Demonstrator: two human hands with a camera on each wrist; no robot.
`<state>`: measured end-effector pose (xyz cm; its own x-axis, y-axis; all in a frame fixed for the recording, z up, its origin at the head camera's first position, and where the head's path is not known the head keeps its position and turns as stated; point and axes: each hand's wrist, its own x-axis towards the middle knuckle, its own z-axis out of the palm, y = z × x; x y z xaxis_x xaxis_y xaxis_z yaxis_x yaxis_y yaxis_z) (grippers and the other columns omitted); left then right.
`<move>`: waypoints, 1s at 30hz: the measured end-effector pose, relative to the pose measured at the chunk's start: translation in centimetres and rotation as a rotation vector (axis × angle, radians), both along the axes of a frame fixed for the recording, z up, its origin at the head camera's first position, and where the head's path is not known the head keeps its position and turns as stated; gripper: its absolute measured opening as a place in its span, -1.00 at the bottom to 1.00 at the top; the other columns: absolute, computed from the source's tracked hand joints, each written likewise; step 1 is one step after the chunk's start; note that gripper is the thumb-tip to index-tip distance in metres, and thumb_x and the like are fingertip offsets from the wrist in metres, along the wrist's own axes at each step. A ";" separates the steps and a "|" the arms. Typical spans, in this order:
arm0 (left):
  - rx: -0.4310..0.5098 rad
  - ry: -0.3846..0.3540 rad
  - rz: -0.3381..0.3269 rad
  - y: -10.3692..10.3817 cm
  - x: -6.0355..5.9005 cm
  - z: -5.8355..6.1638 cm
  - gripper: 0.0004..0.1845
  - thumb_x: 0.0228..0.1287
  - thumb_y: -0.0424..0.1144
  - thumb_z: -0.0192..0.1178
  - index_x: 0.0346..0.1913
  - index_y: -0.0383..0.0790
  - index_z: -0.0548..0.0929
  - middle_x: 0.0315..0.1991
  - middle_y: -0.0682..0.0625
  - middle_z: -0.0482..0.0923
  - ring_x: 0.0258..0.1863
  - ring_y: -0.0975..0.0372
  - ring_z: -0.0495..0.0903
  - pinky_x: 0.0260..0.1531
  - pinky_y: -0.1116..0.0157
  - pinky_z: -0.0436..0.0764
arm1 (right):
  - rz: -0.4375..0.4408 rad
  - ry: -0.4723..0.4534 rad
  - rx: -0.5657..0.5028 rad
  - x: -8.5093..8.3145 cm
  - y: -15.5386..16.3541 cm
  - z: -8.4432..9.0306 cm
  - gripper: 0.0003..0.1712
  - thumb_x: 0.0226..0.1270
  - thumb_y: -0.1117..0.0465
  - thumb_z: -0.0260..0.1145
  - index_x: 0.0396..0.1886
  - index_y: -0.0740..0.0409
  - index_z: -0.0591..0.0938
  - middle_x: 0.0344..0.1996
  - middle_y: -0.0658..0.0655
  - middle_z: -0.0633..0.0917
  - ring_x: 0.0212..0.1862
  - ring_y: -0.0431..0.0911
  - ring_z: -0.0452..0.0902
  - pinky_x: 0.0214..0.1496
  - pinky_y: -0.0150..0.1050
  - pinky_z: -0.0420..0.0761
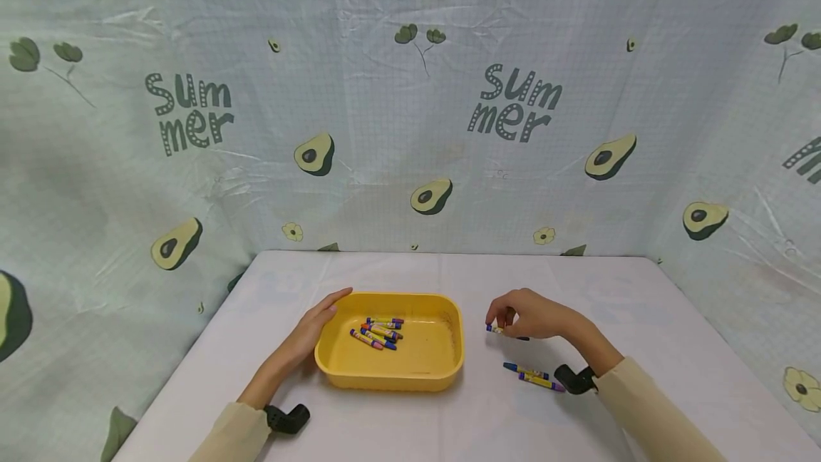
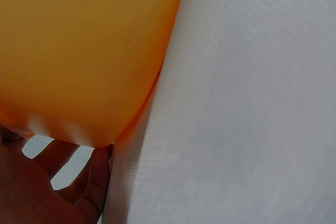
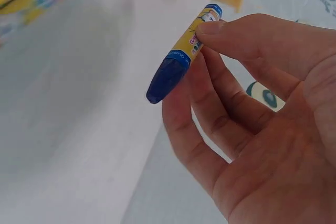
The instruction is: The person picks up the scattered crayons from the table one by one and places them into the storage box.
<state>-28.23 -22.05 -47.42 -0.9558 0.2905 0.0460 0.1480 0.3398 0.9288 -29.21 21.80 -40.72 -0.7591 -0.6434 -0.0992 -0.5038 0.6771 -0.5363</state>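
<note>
Between thumb and fingertips my right hand (image 1: 532,314) pinches a dark-blue crayon (image 3: 181,53) with a yellow wrapper, close over the table to the right of the tray. My left hand (image 1: 312,330) holds the left side of a yellow plastic tray (image 1: 391,381), thumb at the rim. In the left wrist view, its fingers (image 2: 97,182) touch the tray's outer wall low down. Several crayons (image 1: 378,334) lie in a loose pile in the tray's left half. Nearer me than the right hand, a blue crayon (image 1: 526,371) and a purple crayon (image 1: 541,381) lie side by side on the table.
A white cloth covers the table (image 1: 474,419). Behind and at both sides hangs a pale curtain (image 1: 359,91) printed with avocados and lettering. Each wrist carries a black camera mount, the left mount (image 1: 287,419) and the right mount (image 1: 575,379).
</note>
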 end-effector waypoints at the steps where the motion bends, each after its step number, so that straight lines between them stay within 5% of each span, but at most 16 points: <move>1: -0.002 0.001 -0.002 0.0 0.0 0.0 -0.47 0.72 -0.17 -0.37 0.62 -0.05 0.21 0.66 -0.19 0.09 0.61 -0.13 0.17 0.59 -0.17 0.14 | 0.001 0.003 0.002 -0.2 -0.3 0.2 -0.76 0.27 0.40 0.39 -0.09 0.08 0.75 -0.32 -0.04 0.70 -0.24 -0.24 0.54 -0.19 -0.42 0.64; 17: -0.003 0.009 -0.016 -0.2 -0.3 -0.1 -0.47 0.72 -0.17 -0.37 0.62 -0.08 0.20 0.65 -0.20 0.09 0.62 -0.14 0.14 0.60 -0.17 0.11 | 0.155 0.112 0.020 -2.5 -7.7 3.5 -0.73 0.30 0.37 0.37 -0.03 0.10 0.76 -0.24 -0.01 0.74 -0.22 -0.25 0.58 -0.12 -0.43 0.67; 30: -0.018 0.015 -0.002 -0.3 -0.1 -0.3 -0.47 0.72 -0.19 -0.38 0.62 -0.09 0.21 0.65 -0.20 0.11 0.62 -0.14 0.13 0.61 -0.17 0.07 | 0.140 0.013 0.008 -3.5 -15.6 2.7 -0.73 0.32 0.36 0.41 -0.01 0.09 0.76 -0.28 0.01 0.68 -0.26 -0.16 0.54 -0.21 -0.39 0.68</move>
